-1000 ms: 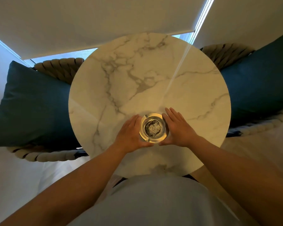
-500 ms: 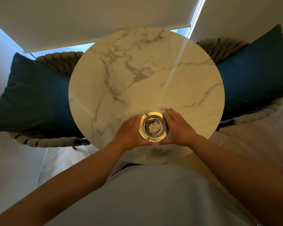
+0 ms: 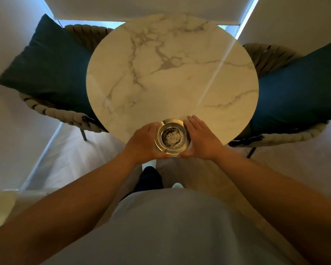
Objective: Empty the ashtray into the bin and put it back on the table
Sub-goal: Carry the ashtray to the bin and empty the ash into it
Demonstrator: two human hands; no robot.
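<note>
A round glass ashtray (image 3: 172, 137) with dark ash in its bowl is held between both my hands over the near edge of the round marble table (image 3: 170, 69). My left hand (image 3: 143, 143) cups its left side and my right hand (image 3: 203, 139) presses its right side, thumbs under the near rim. The ashtray's near part overhangs the table's edge. No bin is in view.
A woven chair with a dark blue cushion (image 3: 52, 69) stands left of the table, and a second one with its cushion (image 3: 298, 88) to the right. A window with a lowered blind lies behind the table. My legs and feet are on the pale floor below.
The ashtray, held in both hands, has come toward me to the table's near edge. My view has pulled back, showing the floor and my feet.
</note>
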